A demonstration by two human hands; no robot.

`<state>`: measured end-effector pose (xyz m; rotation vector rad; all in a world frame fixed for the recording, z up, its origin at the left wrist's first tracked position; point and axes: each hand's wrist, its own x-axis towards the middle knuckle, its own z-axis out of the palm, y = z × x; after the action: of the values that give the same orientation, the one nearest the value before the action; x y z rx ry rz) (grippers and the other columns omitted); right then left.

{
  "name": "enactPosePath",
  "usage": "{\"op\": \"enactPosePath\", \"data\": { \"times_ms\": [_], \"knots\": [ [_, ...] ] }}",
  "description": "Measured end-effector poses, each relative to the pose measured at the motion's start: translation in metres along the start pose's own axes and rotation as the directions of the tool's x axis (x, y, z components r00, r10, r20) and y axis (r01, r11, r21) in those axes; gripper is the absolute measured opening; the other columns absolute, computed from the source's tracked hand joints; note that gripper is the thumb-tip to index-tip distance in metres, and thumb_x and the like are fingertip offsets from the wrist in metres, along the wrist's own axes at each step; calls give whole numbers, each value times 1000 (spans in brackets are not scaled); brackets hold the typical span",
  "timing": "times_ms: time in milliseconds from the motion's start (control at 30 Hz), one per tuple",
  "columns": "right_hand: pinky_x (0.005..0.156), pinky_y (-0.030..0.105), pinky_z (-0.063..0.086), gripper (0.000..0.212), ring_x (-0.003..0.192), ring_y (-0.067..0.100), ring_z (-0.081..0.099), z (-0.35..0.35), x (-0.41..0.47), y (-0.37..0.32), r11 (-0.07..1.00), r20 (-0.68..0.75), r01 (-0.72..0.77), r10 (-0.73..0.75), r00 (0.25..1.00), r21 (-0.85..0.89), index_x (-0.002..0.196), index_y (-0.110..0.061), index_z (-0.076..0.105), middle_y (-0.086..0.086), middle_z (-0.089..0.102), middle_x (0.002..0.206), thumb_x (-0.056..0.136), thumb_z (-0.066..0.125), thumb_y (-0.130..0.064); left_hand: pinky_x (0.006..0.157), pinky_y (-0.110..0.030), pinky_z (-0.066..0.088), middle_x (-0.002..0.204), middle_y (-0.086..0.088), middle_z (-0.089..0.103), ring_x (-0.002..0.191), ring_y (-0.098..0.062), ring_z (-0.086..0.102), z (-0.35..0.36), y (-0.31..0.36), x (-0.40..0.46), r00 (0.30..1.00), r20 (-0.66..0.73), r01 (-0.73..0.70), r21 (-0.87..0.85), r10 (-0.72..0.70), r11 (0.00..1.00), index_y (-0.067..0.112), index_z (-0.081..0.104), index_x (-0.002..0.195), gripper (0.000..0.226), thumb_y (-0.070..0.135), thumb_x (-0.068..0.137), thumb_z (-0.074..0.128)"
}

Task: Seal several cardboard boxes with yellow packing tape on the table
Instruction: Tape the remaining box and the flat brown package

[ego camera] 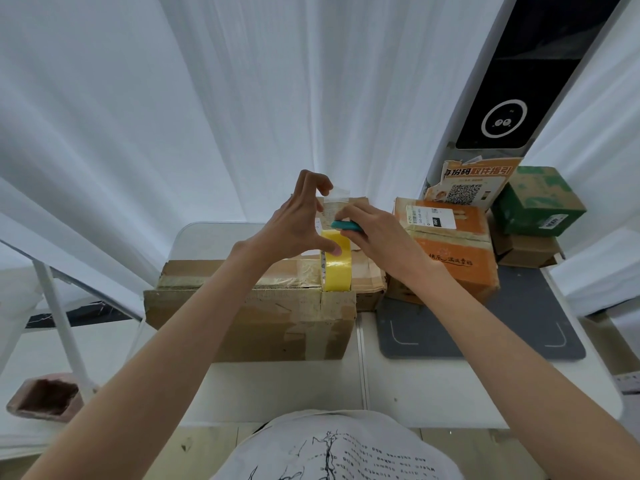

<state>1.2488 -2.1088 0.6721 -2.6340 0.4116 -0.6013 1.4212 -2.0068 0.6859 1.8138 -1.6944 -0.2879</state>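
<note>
We held the yellow packing-tape roll (336, 265) upright on the big worn brown cardboard box (249, 317) on the white surface (433, 386), left hand (298, 220) pinching its free end, right hand (370, 230) gripping a teal cutter (346, 226); judging from this, sealing had barely begun, with the orange box (450, 251) waiting.

Tape roll (336, 268) was bright yellow, the cutter (347, 226) teal. Big box (256, 320) was plain brown, next one (450, 251) orange, another (536, 202) green. Bench (287, 389) white, mat (485, 327) dark grey with white corner marks.
</note>
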Motion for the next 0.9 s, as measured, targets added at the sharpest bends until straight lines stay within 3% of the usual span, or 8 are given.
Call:
{"op": "enactPosePath", "data": {
  "times_ms": [267, 400, 467, 567, 667, 900],
  "knots": [
    [84, 19, 44, 17, 96, 19, 63, 0, 9, -2, 999, 32, 1, 1, 999, -49, 112, -9, 67, 6, 63, 112, 96, 67, -14, 79, -31, 55, 125, -5, 32, 96, -24, 56, 4, -1, 3, 1000, 4, -21, -1, 21, 1000, 8, 34, 128, 97, 28, 59, 99],
    [85, 22, 49, 18, 96, 19, 62, 0, 9, -1, 999, 31, -12, 13, 999, -30, 113, -10, 67, 6, 63, 112, 95, 68, -14, 84, -22, 49, 125, -8, 33, 105, -21, 52, 3, -2, 3, 1000, 5, -18, -29, 18, 999, 5, 35, 127, 97, 25, 58, 99],
    [85, 23, 50, 17, 94, 14, 60, 1, 7, 1, 1000, 22, -10, 10, 1000, -20, 112, -10, 67, 5, 63, 111, 95, 68, -14, 85, -25, 54, 125, -7, 32, 105, -20, 56, 3, 1, 4, 1000, 16, -16, -32, 16, 999, 6, 34, 128, 97, 25, 58, 99],
    [83, 21, 47, 18, 91, 8, 54, 0, 6, 2, 1000, 14, -17, 17, 1000, -12, 113, -10, 67, 5, 64, 110, 95, 68, -14, 86, -41, 58, 125, -5, 31, 98, -17, 60, 2, 4, 4, 999, 35, -15, -33, 16, 999, 9, 34, 128, 97, 26, 59, 99],
    [81, 17, 44, 18, 91, 10, 55, -1, 6, 3, 1000, 24, -18, 18, 1000, -15, 112, -9, 68, 5, 64, 109, 95, 69, -14, 85, -43, 58, 125, -5, 31, 95, -18, 60, 3, 6, 6, 999, 50, -13, -39, 15, 999, 9, 33, 129, 97, 24, 60, 99],
    [85, 20, 47, 19, 96, 19, 64, -4, 5, 1, 999, 50, -23, 26, 998, -42, 113, -10, 68, 6, 65, 113, 95, 69, -16, 81, -26, 54, 123, 0, 29, 91, -7, 54, 5, 5, 8, 998, 64, -16, -59, 19, 998, 10, 33, 130, 96, 22, 61, 98]
  ]
}}
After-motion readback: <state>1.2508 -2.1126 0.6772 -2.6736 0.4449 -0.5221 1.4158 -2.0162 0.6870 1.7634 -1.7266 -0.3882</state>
